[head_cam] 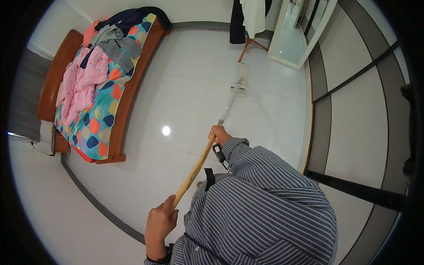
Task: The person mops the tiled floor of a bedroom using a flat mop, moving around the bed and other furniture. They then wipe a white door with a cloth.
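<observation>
A flat mop with a long yellowish wooden handle reaches away from me across the pale tiled floor. My left hand is closed around the handle's near end, at the lower left. Farther up, close to where the wood meets a white shaft section, my right hand grips it. The mop's flat rectangular head lies on the tiles at the far end, near the wooden legs of a clothes stand. A small dark device hangs by my right wrist.
On the left is a wooden bed with a patterned sheet, a pink padded garment and grey clothing. A white-framed mirror leans at the upper right. Wardrobe doors line the right side; a wall with dark skirting runs lower left.
</observation>
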Action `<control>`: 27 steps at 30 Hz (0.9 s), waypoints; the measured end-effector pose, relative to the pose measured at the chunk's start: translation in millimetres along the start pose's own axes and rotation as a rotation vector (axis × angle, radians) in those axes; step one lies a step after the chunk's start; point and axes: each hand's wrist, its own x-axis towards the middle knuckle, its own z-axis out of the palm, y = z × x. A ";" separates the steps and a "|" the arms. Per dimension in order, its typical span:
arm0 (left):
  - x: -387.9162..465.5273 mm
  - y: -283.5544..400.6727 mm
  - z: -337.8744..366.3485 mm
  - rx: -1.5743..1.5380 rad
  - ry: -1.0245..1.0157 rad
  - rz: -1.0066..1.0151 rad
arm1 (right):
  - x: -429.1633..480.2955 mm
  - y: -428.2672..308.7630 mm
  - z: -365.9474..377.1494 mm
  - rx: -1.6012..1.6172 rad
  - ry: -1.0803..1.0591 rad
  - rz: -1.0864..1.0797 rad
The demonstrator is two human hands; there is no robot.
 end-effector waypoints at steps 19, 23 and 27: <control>93.5 22.8 18.7 0.043 -0.087 0.345 | -23.4 -96.1 -80.8 0.357 0.149 -0.154; 102.0 37.0 22.7 0.117 -0.170 0.403 | -28.8 -111.6 -101.1 0.396 0.140 -0.141; 112.6 35.6 19.1 0.182 -0.127 0.533 | -41.7 -107.9 -120.5 0.489 0.144 -0.219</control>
